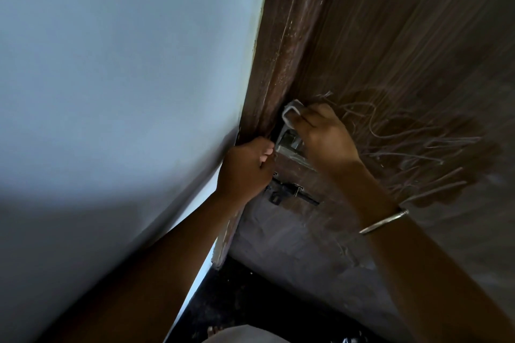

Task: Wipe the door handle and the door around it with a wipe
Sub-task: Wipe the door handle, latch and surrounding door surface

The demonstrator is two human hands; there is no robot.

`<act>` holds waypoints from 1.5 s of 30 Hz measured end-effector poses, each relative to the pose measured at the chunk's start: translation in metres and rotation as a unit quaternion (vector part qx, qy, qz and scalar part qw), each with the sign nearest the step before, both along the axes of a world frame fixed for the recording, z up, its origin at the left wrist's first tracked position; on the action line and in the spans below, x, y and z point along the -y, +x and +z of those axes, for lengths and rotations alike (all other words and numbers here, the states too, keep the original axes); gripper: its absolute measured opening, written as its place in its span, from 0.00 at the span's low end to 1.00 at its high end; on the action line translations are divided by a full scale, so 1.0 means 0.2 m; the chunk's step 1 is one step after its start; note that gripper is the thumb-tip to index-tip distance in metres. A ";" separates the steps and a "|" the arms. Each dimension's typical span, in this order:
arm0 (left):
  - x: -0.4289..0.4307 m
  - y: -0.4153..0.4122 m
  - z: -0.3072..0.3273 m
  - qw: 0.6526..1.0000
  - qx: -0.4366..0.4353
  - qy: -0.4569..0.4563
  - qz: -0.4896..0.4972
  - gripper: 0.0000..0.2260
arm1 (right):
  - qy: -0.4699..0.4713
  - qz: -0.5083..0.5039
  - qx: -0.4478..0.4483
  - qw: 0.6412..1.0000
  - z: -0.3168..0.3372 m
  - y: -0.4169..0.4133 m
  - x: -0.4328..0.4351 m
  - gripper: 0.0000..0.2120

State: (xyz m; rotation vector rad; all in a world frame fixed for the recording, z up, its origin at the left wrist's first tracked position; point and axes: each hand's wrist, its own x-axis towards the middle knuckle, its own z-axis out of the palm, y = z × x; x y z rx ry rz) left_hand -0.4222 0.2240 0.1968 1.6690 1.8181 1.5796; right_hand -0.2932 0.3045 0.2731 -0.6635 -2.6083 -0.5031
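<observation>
A dark brown wooden door fills the right side, its surface scratched around the lock. A metal door handle on its plate shows between my hands, partly hidden. My right hand presses a folded pale wipe against the door just above the handle. My left hand is closed around the door's edge beside the handle, at the frame. A thin metal bangle circles my right wrist.
A black sliding bolt sits on the door below the handle. The brown door frame runs upward beside a pale blue-grey wall. Dark floor and a bare foot lie below.
</observation>
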 end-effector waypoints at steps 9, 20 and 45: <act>0.00 0.04 -0.01 0.997 0.066 -0.015 -0.025 0.15 | 0.053 -0.027 -0.080 0.995 -0.04 0.09 0.00 0.12; 0.00 0.05 -0.03 0.993 0.118 -0.007 -0.009 0.17 | 0.041 -0.030 -0.099 0.994 -0.04 0.10 0.01 0.16; 0.00 0.04 0.00 0.988 0.138 -0.064 -0.038 0.20 | 0.059 -0.083 -0.188 0.977 -0.15 0.18 0.08 0.14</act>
